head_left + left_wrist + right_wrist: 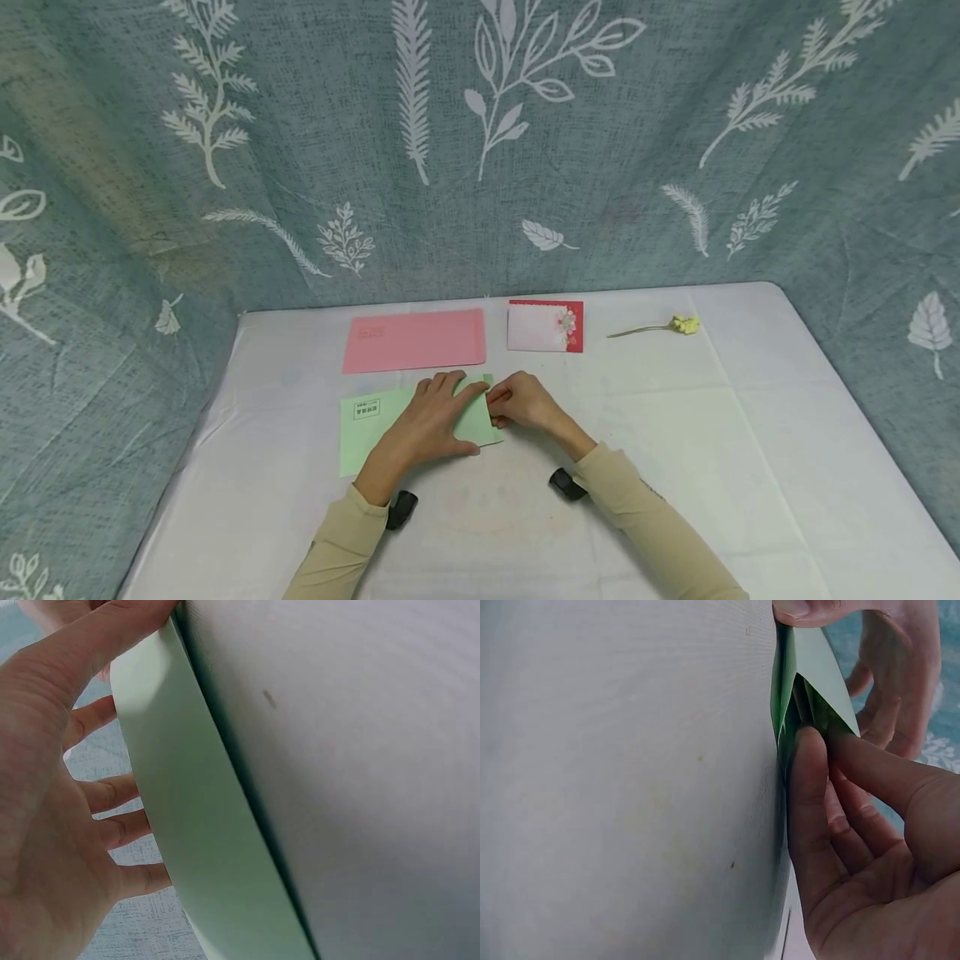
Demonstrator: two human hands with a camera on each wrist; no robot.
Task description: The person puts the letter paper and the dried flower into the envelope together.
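A pale green envelope with a small printed stamp lies lengthwise on the table. My left hand spans its right part and grips it, thumb at the near edge and fingers at the far edge. The envelope's right end gapes open, its panels parted. At that mouth my right hand pinches the paper. One digit reaches in behind a panel, and another fingertip shows at the opening. Beside them a narrow brownish strip is visible; I cannot tell what it is.
Behind the green envelope lies a pink envelope. A red and white floral card sits to its right, followed by a yellow flower on a thin stem. A leaf-patterned curtain hangs behind the white-covered table.
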